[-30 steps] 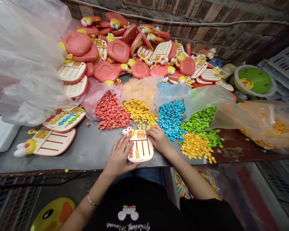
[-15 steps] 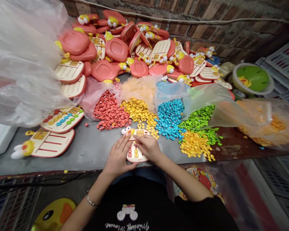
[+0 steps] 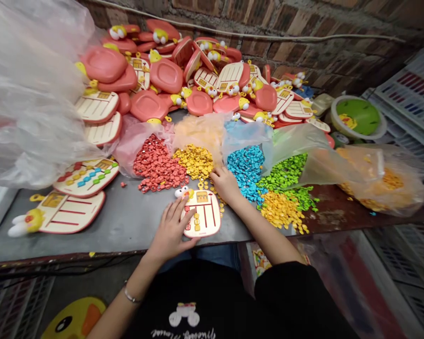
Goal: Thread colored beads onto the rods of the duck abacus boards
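A cream and red chicken-shaped abacus toy (image 3: 204, 213) lies flat at the table's near edge, with a few yellow beads on its left rail. My left hand (image 3: 170, 230) rests on its left side, fingers spread flat and holding it down. My right hand (image 3: 225, 182) has its fingers curled at the edge of the yellow bead pile (image 3: 194, 161), just above the toy; what the fingers pinch is hidden. Red beads (image 3: 157, 165), blue beads (image 3: 246, 167), green beads (image 3: 288, 176) and a second yellow heap (image 3: 281, 212) spill from open plastic bags.
Many red toy shells and abacus boards (image 3: 183, 80) are heaped against the brick wall. A beaded abacus (image 3: 86, 176) and a bare one (image 3: 60, 213) lie at left under a big clear bag (image 3: 28, 94). A green bowl (image 3: 358, 117) and crates stand at right.
My right hand left the toy's rails and reached up to the yellow bead pile. Yellow beads now show on the toy's left rail. My left hand stayed put.
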Available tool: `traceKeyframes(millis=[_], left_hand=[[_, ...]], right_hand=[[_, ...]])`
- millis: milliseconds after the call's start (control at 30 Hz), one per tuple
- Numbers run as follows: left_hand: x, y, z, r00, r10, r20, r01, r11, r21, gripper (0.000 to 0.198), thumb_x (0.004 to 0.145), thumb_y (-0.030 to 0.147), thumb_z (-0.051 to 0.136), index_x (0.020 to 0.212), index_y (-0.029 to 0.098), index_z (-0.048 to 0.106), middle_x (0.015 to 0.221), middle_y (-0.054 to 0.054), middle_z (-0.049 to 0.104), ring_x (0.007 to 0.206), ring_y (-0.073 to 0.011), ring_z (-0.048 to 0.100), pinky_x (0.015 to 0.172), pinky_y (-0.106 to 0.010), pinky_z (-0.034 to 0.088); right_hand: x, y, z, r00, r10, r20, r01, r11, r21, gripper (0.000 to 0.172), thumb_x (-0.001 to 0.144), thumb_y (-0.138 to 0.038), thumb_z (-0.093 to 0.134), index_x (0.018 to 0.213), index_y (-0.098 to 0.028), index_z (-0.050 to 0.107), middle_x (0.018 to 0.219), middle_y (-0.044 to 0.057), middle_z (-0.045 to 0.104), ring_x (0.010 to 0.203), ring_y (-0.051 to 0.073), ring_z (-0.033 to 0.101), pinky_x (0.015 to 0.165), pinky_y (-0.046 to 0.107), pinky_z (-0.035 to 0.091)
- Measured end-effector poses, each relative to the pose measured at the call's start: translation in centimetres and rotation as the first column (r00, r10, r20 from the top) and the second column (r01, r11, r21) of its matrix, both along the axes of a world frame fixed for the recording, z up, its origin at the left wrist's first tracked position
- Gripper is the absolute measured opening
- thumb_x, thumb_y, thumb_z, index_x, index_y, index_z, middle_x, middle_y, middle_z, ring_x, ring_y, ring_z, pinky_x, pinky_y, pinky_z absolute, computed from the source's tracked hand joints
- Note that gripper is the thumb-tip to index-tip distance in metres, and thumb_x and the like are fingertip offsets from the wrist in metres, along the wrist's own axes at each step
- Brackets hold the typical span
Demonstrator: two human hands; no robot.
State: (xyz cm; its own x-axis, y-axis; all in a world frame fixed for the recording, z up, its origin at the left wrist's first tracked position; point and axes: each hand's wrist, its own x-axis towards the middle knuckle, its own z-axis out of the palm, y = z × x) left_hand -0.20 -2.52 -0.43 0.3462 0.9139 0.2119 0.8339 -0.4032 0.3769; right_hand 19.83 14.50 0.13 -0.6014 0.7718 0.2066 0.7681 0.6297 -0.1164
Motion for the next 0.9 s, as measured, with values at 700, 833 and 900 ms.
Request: traceKeyframes(millis=[700, 833, 900], left_hand=[[0.2, -0.1, 0.0, 1.0, 0.017, -0.007, -0.017, 0.999, 0.029, 0.065, 0.079, 0.047, 0.064, 0.135, 0.016, 0.049, 0.156, -0.018, 0.027, 0.145, -0.0345, 0.022, 0.115, -0.053, 0.022], [0.2, -0.1, 0.0, 1.0, 0.013, -0.002, -0.013, 1.0, 0.022, 0.066, 0.078, 0.046, 0.064, 0.134, 0.015, 0.049, 0.155, -0.018, 0.029, 0.144, -0.0342, 0.024, 0.113, -0.051, 0.026], [0.2, 0.0, 0.0, 1.0, 0.015, 0.005, -0.015, 1.0, 0.015, 0.067, 0.079, 0.046, 0.064, 0.136, 0.015, 0.047, 0.155, -0.017, 0.029, 0.144, -0.0336, 0.024, 0.112, -0.048, 0.028]], right_hand=[[2.4, -5.9, -0.8, 0.914, 0.202, -0.352, -0.26, 0.957, -0.127, 0.022, 0.097, -0.02, 0.046, 0.091, -0.018, 0.067, 0.086, 0.008, 0.059, 0.083, 0.02, 0.053, 0.072, 0.032, 0.047], [2.3, -7.0, -0.4, 0.871, 0.148, -0.469, -0.292, 0.923, -0.249, 0.02, 0.096, -0.02, 0.049, 0.093, -0.019, 0.069, 0.085, 0.007, 0.06, 0.08, 0.019, 0.057, 0.069, 0.03, 0.048], [1.1, -7.2, -0.4, 0.845, 0.107, -0.524, -0.299, 0.908, -0.295, 0.018, 0.095, -0.02, 0.051, 0.095, -0.02, 0.069, 0.085, 0.007, 0.063, 0.082, 0.019, 0.059, 0.072, 0.031, 0.049]])
